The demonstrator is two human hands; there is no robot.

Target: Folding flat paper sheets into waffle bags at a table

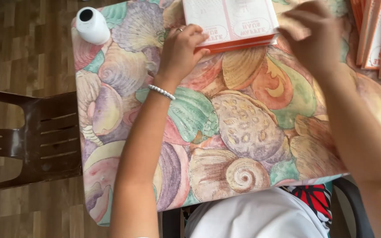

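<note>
A table draped in a cloth printed with large seashells in pastel greens, pinks and tans fills most of the frame, its near edge running along the lower centre. On it, at the top centre, lies a flat stack of folded cartons, white and pink on the face with orange edges showing along the near side; it sits flat, seemingly so that both hands can press and work on the top sheet. At the upper right edge of the frame a second batch of similar cartons stands fanned on edge, apart from the flat stack.

The left hand rests on the stack's near left corner, fingers curled narrowly over the edge as if pinning it down; a ring shows on one finger and a beaded bracelet circles the wrist. The right hand reaches onto the stack's right side, blurred with movement; its fingers seem bent at the carton's edge, but whether they grip it I cannot tell.

A small white bottle with a dark opening stands at the table's upper left corner, well apart from the hands. A dark brown plastic chair stands at the left on a wood-plank floor.
</note>
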